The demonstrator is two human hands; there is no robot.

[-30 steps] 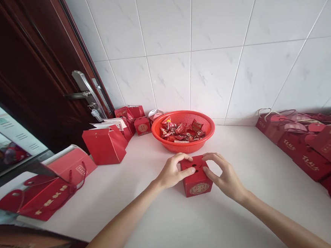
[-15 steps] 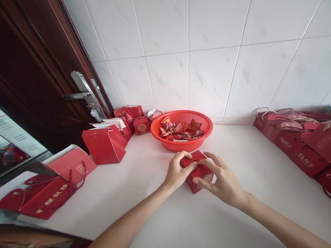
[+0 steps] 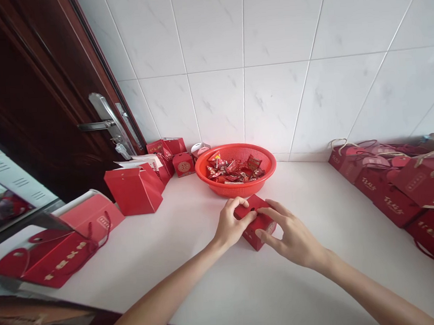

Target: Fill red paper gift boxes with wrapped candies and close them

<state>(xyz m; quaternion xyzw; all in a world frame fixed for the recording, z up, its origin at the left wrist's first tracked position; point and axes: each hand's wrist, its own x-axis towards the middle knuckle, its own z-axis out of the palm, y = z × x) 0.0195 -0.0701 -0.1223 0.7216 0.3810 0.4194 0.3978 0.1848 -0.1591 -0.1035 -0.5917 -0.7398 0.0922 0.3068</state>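
A small red candy box (image 3: 252,233) with a gold pattern on one side stands upright on the white counter. My left hand (image 3: 233,224) grips its left top edge, with curled fingers and the thumb pressing on the top flaps beside a dark hole. On the right, my right hand (image 3: 291,234) holds the box, its fingers along the top edge and its thumb near the patterned side. Just behind the box sits a red plastic basket (image 3: 224,187) with wrapped candies (image 3: 236,168) inside.
Red gift bags (image 3: 133,190) and small boxes (image 3: 183,165) line the left side by a dark door (image 3: 46,60). More red bags with handles (image 3: 394,204) crowd the right side. A tiled wall (image 3: 216,98) rises behind the counter (image 3: 195,283).
The view has shifted slightly. My left thumb and right fingers have moved a little on the box top, and the hole between the flaps shows more clearly.
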